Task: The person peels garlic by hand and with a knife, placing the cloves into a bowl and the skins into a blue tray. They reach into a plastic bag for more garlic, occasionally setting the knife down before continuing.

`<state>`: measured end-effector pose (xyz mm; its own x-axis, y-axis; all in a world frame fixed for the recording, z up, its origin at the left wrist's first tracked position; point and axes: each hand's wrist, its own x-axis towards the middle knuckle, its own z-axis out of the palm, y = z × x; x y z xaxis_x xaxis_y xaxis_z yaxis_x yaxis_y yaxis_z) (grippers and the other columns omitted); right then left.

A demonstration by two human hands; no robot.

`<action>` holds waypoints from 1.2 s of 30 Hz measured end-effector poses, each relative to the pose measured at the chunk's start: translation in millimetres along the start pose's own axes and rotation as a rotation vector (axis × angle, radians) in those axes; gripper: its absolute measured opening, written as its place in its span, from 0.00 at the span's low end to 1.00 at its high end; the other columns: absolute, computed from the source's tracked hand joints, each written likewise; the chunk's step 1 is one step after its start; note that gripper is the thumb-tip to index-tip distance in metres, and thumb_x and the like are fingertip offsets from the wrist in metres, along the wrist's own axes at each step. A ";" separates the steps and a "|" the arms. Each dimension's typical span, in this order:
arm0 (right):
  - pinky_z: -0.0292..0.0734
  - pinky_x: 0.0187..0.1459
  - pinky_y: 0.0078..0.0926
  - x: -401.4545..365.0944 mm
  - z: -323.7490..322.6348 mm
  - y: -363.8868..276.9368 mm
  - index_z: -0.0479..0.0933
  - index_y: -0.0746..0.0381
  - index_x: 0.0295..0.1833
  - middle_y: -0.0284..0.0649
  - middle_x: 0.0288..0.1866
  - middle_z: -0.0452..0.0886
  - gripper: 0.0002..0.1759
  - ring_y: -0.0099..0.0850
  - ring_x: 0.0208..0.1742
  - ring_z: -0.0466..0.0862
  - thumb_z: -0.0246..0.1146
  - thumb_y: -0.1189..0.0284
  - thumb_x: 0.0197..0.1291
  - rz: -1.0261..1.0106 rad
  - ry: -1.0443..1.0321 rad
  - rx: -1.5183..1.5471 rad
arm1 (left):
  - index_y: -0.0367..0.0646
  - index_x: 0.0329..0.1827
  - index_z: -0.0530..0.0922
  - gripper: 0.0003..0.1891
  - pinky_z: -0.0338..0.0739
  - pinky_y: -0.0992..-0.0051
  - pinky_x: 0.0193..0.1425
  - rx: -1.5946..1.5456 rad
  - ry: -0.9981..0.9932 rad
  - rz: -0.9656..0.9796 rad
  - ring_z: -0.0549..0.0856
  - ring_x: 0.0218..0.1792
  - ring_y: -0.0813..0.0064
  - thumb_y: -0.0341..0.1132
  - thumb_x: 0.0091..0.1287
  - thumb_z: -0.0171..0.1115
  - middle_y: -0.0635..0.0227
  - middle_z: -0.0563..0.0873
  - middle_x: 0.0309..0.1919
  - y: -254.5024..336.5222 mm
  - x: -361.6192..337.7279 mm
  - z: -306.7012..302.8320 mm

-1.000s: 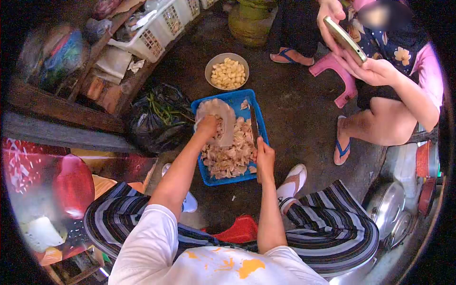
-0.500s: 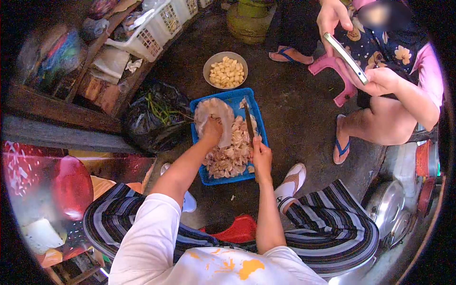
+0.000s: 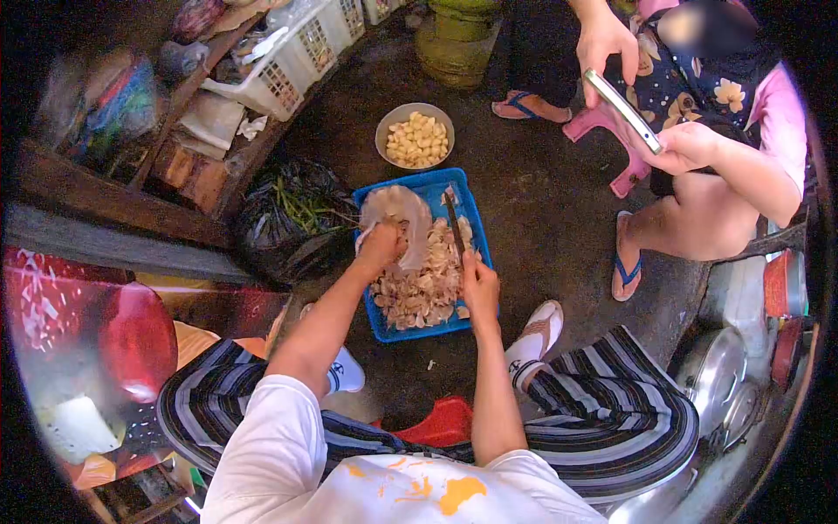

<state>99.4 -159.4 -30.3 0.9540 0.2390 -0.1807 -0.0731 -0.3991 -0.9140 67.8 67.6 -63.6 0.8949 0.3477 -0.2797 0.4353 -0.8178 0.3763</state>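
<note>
A blue tray [image 3: 485, 253] lies on the floor between my feet, heaped with unpeeled garlic cloves [image 3: 410, 297]. On its far left part rests a whitish plastic bag [image 3: 375, 205] with its mouth spread open. My left hand [image 3: 382, 246] is over the bag's near side with its fingers curled closed; what they hold is hidden. In my right hand [image 3: 480, 284], at the tray's right edge, is a knife [image 3: 455, 225], its dark blade pointing away from me over the cloves. Just beyond the tray stands a metal bowl [image 3: 381, 140] of peeled garlic cloves [image 3: 417, 140].
A black plastic bag [image 3: 288, 240] with green stalks sits left of the tray. White baskets [image 3: 292, 74] line the shelf at upper left. At right, another person sits holding a phone [image 3: 624, 112] near a pink stool [image 3: 624, 162]. Metal lids [image 3: 716, 371] stand at lower right.
My left hand has drawn back a little from inside the plastic bag and its fingers have curled. My right hand stays with the knife. The co-worker's phone has shifted slightly.
</note>
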 end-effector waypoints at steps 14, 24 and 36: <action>0.74 0.34 0.33 -13.6 -4.6 -37.9 0.80 0.62 0.39 0.46 0.30 0.82 0.13 0.41 0.32 0.83 0.63 0.65 0.53 -0.224 0.067 -0.221 | 0.42 0.48 0.72 0.13 0.78 0.76 0.39 -1.787 0.061 -0.076 0.81 0.34 0.74 0.32 0.61 0.61 0.65 0.81 0.34 48.4 -72.7 -62.5; 0.70 0.34 0.22 -33.6 0.2 -94.6 0.78 0.63 0.42 0.34 0.30 0.80 0.18 0.23 0.30 0.75 0.66 0.60 0.53 -0.178 -0.164 0.301 | 0.37 0.48 0.75 0.10 0.77 0.76 0.45 -1.697 0.158 -0.047 0.82 0.38 0.74 0.28 0.64 0.57 0.67 0.81 0.39 91.2 -101.6 -72.7; 0.73 0.34 0.23 -43.1 -9.4 -111.3 0.78 0.62 0.45 0.35 0.33 0.82 0.16 0.22 0.31 0.78 0.68 0.67 0.52 -0.348 -0.380 0.510 | 0.35 0.46 0.77 0.12 0.77 0.80 0.44 -1.197 0.390 0.073 0.82 0.37 0.80 0.26 0.60 0.62 0.66 0.84 0.40 96.2 -149.7 -98.3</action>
<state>69.2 -133.6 82.7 0.7866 0.6052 0.1226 0.0018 0.1962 -0.9806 -14.6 -18.1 101.3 0.8012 0.5979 -0.0223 0.0168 0.0147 0.9998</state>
